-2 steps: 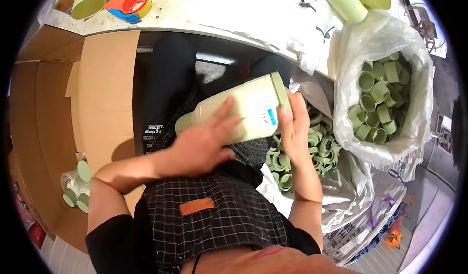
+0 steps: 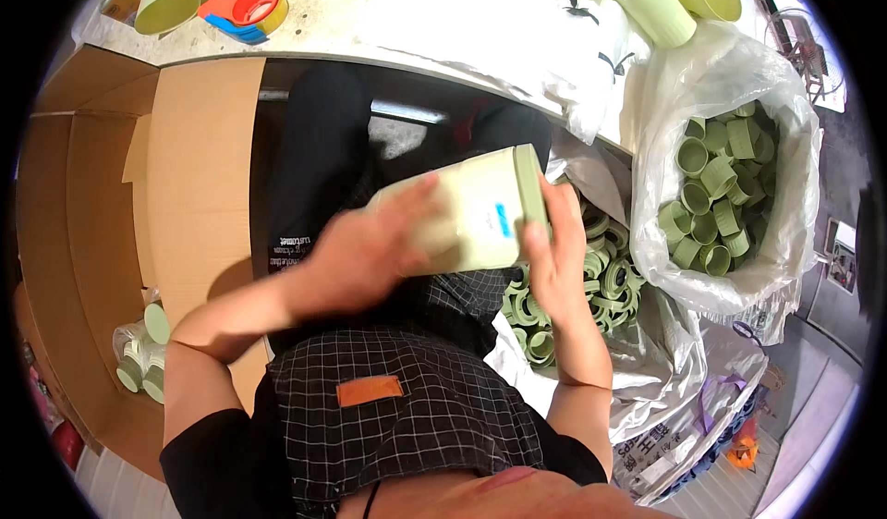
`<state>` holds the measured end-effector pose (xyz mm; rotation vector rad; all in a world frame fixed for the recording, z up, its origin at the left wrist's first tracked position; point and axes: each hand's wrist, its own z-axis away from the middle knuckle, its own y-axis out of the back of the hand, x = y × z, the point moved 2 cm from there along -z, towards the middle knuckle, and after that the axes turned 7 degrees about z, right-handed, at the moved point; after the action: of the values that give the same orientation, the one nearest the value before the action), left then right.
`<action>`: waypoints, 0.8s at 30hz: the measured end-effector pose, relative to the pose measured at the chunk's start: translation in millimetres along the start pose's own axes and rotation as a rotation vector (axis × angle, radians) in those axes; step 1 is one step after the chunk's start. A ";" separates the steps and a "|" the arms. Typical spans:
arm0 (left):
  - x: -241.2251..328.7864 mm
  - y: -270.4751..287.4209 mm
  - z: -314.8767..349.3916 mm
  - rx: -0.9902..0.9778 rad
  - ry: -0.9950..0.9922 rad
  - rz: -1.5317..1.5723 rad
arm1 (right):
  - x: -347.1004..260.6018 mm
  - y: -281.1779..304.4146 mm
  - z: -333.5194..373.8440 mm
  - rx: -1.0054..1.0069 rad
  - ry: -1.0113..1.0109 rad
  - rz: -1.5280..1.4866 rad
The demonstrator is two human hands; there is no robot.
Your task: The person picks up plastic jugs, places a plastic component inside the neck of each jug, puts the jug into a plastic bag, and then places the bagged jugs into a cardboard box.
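A pale green plastic container [image 2: 473, 212] with a blue-and-white label lies on its side above my lap. It slants slightly, its wide rimmed end to the right. My right hand [image 2: 555, 246] grips that end, with the thumb on the near side and fingers round the far side of the rim. Over the narrower left end is my left hand [image 2: 365, 256], smeared by motion. It overlaps the container's side, and its fingers are too blurred to tell how they are set. The container's left tip is hidden behind that hand.
An open cardboard box [image 2: 203, 149] stands at left, with bagged green-capped pieces [image 2: 143, 362] inside. Green rings [image 2: 610, 283] fill a sack beside my right arm. A plastic-lined bin [image 2: 661, 112] holds green collars. The white worktable [image 2: 416, 20] carries tape rolls [image 2: 254, 11] and green tubes.
My left hand has shifted left along the container, its fingers now more blurred. The container has turned slightly, and its label sits a little farther left. The right hand keeps its grip.
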<state>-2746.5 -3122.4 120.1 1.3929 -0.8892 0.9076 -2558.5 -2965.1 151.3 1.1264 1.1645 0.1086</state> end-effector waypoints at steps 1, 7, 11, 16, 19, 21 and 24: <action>-45.0 8.3 3.6 0.121 0.106 0.400 | -10.7 1.7 5.8 0.014 0.173 0.047; 13.6 -0.3 -6.1 0.000 -0.021 0.090 | 30.6 1.6 -5.8 -0.050 -0.284 -0.489; 45.4 31.7 -49.5 0.149 -0.709 0.106 | 44.9 -0.2 -5.1 -0.012 -0.221 -0.525; -32.3 33.2 -204.7 0.381 -0.497 -0.014 | 52.8 6.1 -6.3 -0.111 -0.211 -0.486; -121.8 41.8 -265.4 0.440 -0.149 -0.420 | 57.3 5.8 -9.4 -0.093 -0.193 -0.578; -133.7 46.4 -277.8 0.387 0.039 -0.249 | 69.2 7.8 -13.3 -0.089 -0.184 -0.692; -140.4 48.8 -283.8 0.402 0.112 -0.161 | 98.4 0.2 -28.1 0.099 -0.312 -0.893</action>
<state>-2852.9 -2839.7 13.2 1.7097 -0.5164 1.0663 -2535.4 -2888.9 87.2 0.5914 1.2945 -0.7905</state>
